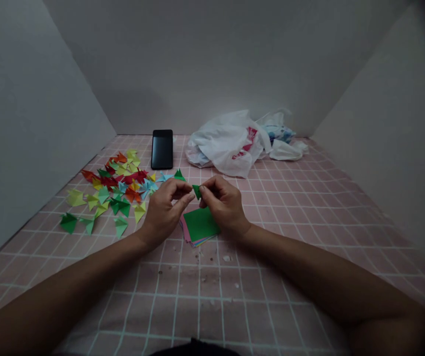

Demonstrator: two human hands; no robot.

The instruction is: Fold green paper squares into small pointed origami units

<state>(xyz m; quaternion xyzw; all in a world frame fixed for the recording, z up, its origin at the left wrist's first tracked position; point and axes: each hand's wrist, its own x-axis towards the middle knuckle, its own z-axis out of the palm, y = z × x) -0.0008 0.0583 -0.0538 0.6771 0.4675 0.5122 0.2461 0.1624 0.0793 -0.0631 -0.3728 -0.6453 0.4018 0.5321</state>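
My left hand (166,205) and my right hand (223,201) meet above the pink tiled surface (290,207), both pinching a small folded green paper piece (196,191) between fingertips. Just below the hands lies a stack of coloured square papers (199,226) with a green sheet on top. A scatter of several folded paper pieces (114,190) in green, yellow, red, orange and blue lies to the left of my left hand.
A black phone (162,149) lies face up at the back. A crumpled white plastic bag (231,141) with more bags (281,141) sits at the back right. Grey walls close in on the left, back and right.
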